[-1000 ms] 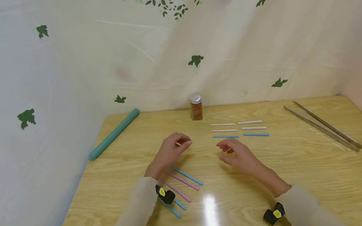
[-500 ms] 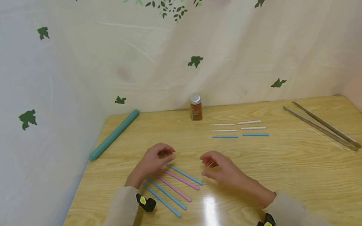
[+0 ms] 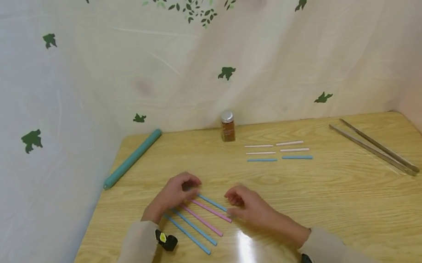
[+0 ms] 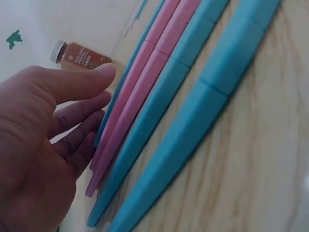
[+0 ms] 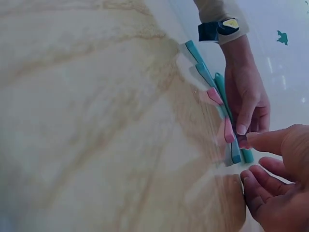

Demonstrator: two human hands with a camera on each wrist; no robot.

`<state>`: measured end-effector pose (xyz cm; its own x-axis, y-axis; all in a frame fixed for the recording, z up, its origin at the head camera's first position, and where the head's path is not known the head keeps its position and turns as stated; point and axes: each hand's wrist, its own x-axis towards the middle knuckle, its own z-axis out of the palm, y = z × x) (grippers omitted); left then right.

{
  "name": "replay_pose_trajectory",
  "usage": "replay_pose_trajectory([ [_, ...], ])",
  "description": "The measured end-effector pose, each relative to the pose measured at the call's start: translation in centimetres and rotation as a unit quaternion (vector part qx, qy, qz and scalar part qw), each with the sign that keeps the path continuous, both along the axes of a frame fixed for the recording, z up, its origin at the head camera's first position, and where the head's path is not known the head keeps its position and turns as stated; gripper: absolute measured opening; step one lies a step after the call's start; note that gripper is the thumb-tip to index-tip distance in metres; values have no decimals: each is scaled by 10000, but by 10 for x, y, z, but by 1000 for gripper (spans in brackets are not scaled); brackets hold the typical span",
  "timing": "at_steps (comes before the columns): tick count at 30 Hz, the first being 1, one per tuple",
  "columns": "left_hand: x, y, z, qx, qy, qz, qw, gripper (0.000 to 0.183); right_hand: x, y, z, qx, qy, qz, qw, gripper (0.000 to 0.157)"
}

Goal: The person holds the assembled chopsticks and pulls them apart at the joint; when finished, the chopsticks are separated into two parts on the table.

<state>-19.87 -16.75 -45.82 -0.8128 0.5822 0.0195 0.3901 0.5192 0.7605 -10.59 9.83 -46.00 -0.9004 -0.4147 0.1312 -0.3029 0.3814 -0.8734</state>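
Observation:
Several slim blue and pink plastic sticks lie slanted side by side on the table. At the rightmost blue stick (image 3: 213,202), my left hand (image 3: 175,192) hovers by its far end, fingers loosely bent. The left wrist view shows the thumb apart from the fingers, which lie close beside the sticks' ends. My right hand (image 3: 250,206) is by the same stick's near end, thumb and fingers apart in the right wrist view. Neither hand visibly grips a stick. Left of that stick lie two pink sticks (image 3: 202,220), then two blue sticks (image 3: 187,234).
Shorter pale and blue sticks (image 3: 297,157) lie in rows farther back. A silver-lidded spice jar (image 3: 228,129) stands behind them. A green rod (image 3: 133,159) lies at the back left, long metal tongs (image 3: 377,150) at the right. Patterned cloth (image 3: 182,61) closes off the back.
Both hands have come left and nearer, away from the rows of short sticks, to the two ends of the rightmost blue stick. The sticks have stayed where they were.

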Motion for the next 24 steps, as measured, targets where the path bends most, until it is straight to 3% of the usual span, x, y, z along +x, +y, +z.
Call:
replay_pose_trajectory([
  [4, -2, -1, -2, -86, -5, -150, 9999, 22, 1, -2, -1, 197, 20, -19, 9998, 32],
  [9, -3, 0, -2, -283, 297, -426, 9982, 12, -1, -4, -1, 704, 406, -66, 9967, 25],
  [13, -2, 2, 0, -450, 518, -546, 9961, 6, -1, -5, -1, 1075, 404, -31, 9934, 17],
  [18, 0, 4, 2, -510, 674, -532, 9950, 8, -1, -5, 0, 1185, 322, 22, 9924, 12],
  [24, -1, 4, 5, -529, 609, -531, 9953, 5, -2, -4, 0, 1089, 233, -115, 9937, 9],
])
